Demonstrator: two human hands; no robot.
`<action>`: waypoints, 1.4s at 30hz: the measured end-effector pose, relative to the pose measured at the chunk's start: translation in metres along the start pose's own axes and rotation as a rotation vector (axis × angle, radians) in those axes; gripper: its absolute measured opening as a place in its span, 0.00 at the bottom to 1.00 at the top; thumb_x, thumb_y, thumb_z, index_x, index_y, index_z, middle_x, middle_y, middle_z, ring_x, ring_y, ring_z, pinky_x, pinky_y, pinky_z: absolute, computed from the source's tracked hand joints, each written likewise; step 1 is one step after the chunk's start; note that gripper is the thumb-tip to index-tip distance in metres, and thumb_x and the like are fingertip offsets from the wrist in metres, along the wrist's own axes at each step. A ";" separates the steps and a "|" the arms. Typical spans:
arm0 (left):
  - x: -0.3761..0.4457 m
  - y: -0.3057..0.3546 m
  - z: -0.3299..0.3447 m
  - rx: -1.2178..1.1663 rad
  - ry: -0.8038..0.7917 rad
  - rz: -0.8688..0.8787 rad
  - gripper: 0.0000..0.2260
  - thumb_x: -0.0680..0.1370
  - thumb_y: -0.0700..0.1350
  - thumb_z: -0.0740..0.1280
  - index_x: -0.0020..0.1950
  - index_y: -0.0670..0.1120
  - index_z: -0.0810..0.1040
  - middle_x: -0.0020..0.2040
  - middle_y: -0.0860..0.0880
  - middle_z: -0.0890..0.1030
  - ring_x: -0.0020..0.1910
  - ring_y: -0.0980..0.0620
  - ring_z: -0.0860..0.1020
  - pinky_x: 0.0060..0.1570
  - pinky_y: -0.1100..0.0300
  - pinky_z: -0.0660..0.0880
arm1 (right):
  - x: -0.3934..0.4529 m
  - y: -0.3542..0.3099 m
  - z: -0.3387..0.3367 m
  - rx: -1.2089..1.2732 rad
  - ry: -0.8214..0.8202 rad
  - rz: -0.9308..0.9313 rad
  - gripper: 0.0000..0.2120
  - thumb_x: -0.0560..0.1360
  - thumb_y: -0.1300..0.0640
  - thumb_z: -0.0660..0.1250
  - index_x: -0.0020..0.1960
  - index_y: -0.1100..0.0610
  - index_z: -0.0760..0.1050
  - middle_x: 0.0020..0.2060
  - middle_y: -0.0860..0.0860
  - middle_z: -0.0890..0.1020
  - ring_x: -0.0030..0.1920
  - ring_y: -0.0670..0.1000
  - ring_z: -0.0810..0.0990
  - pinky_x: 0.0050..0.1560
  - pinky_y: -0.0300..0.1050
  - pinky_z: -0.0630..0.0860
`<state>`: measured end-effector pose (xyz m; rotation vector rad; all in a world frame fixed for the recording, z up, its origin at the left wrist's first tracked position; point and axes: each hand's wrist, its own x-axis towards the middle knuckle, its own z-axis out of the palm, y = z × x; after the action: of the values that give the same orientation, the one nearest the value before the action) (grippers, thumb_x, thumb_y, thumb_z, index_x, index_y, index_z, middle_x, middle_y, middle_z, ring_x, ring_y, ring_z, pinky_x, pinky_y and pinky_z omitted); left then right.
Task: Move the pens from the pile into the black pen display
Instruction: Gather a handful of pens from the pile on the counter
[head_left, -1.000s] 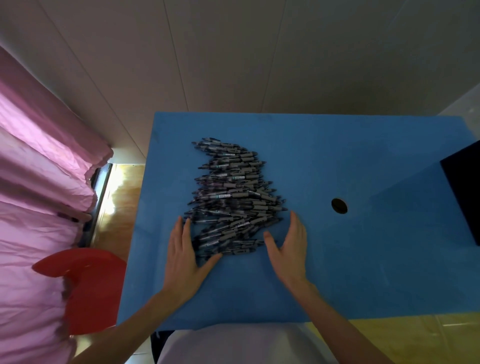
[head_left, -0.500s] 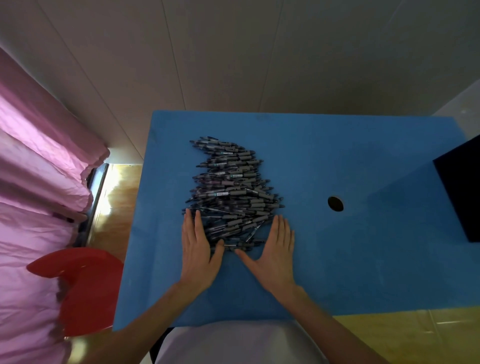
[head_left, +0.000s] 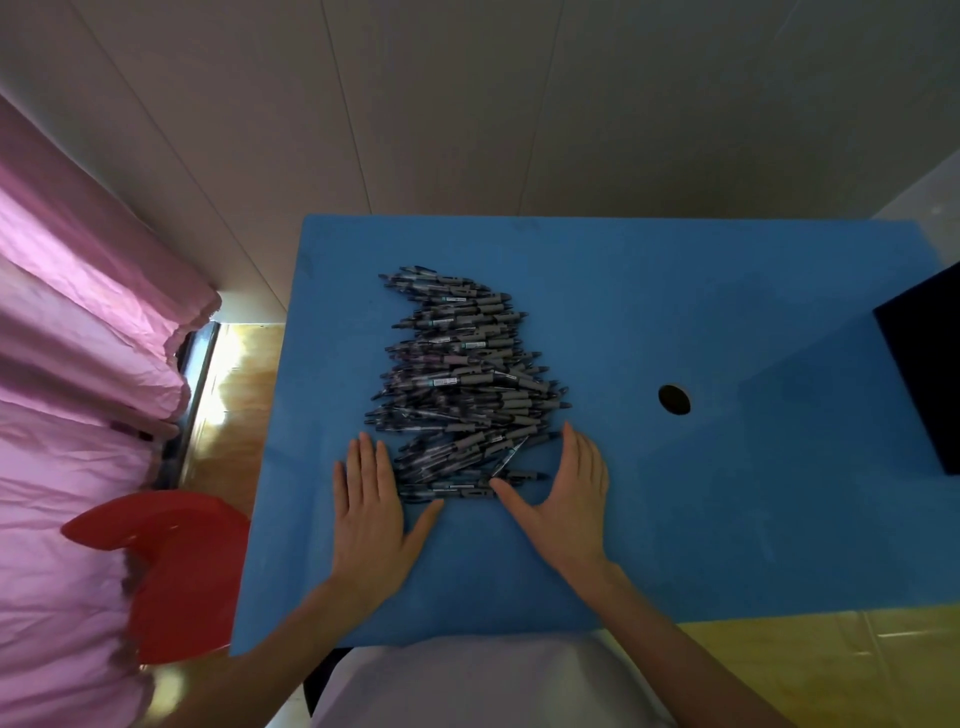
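On the blue worktop (head_left: 675, 519), a large pile of pens (head_left: 462, 384) is flanked at its near end by two flat hands, and no pen is held by either. The left hand (head_left: 371, 514) is laid palm down with fingers straight and together, its thumb spread toward the nearest pens; the right hand (head_left: 563, 499) is likewise spread flat, its thumb touching the pile's near edge and its fingers lying just beside the right-hand tips. The pile is thus bracketed between the two hands but extends well beyond them toward the far side, so each hand's grip is unclosed and empty. The black pen display (head_left: 924, 374) is seen only partly, at the right edge, well apart from the pile. A scoop made from this position could, by judgement, gather too many pens at once; loose ones may be rolled off or scattered across the worktop, and some could be lost into the round hole (head_left: 674, 399) lying between pile and display during the carry.
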<state>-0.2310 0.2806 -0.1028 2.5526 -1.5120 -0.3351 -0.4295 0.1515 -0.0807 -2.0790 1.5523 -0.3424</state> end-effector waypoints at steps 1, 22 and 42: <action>0.001 0.003 0.000 -0.001 0.003 -0.016 0.45 0.80 0.71 0.49 0.82 0.37 0.47 0.83 0.39 0.44 0.82 0.43 0.41 0.80 0.42 0.45 | 0.001 -0.002 0.000 -0.006 0.002 0.011 0.60 0.66 0.18 0.58 0.82 0.58 0.51 0.79 0.54 0.61 0.79 0.55 0.56 0.80 0.56 0.54; 0.002 0.006 -0.003 -0.169 0.088 -0.044 0.41 0.77 0.71 0.57 0.79 0.42 0.59 0.82 0.43 0.55 0.82 0.44 0.52 0.80 0.41 0.50 | 0.023 -0.021 0.004 0.035 0.034 0.041 0.65 0.61 0.19 0.67 0.82 0.56 0.48 0.80 0.54 0.56 0.81 0.55 0.50 0.81 0.59 0.48; 0.010 0.015 -0.012 -0.329 0.044 -0.186 0.62 0.65 0.81 0.61 0.83 0.43 0.40 0.84 0.46 0.45 0.82 0.50 0.40 0.80 0.49 0.41 | -0.011 0.004 0.008 -0.178 -0.056 -0.039 0.62 0.67 0.18 0.55 0.83 0.59 0.41 0.82 0.54 0.48 0.82 0.53 0.44 0.81 0.58 0.42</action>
<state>-0.2353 0.2648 -0.0892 2.4198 -1.0996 -0.5016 -0.4322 0.1627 -0.0887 -2.2362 1.5608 -0.1636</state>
